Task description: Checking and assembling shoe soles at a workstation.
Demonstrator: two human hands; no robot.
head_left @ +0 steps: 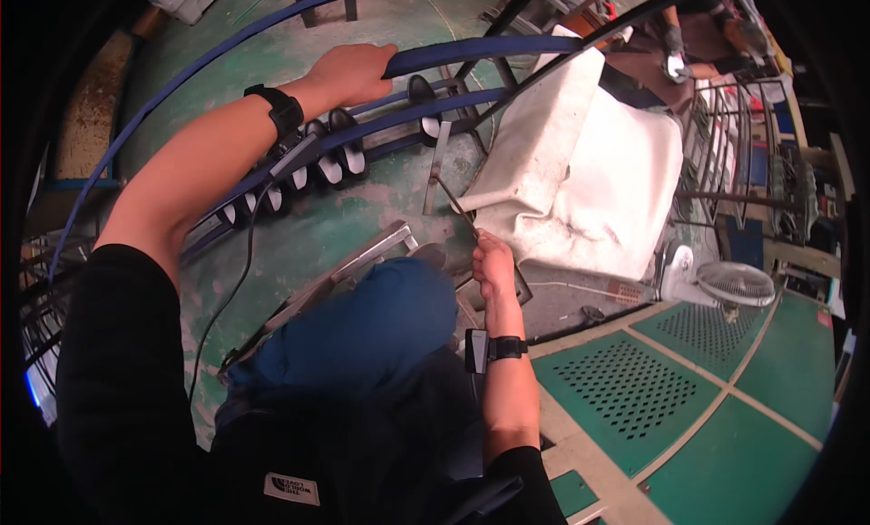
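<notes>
Blue bar (480,50) gripped by left hand (349,72) (right hand (494,264) holds, seemingly, a thin rod (456,203)).

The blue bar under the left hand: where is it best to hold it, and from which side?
Grip the blue bar on its bare curved stretch, as the left hand does, coming from above with fingers wrapped over. It is slim, lies nearly level, and black pads crowd the lower rails.

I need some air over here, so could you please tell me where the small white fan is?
In the head view, the white fan sits on the floor at the right, just below the white cloth-covered bundle and beside the green perforated panel.
</notes>
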